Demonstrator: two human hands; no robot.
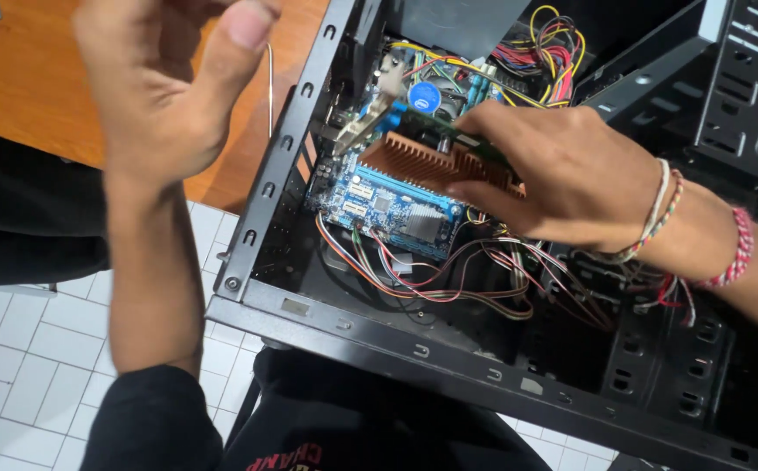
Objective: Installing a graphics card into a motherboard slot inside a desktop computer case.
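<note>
Head view: I look down into an open black case lying on its side, over white floor tiles and beside a wooden table.
Right hand: closed around a card with a copper-coloured finned heatsink, fingers along its near edge, thumb side behind.
Card: held tilted just above the blue board, towards the case's left wall; its metal bracket points at the rear slots. I cannot tell whether its edge touches a slot.
Left hand: raised outside the case's left wall, over the table edge, fingers loosely curled, holding nothing I can see.
Wires: red, white and orange strands lie loose across the case floor under the card.
Progress: as I judge it, the card is neither seated nor clear of the case; side panel off, cables still loose.
</note>
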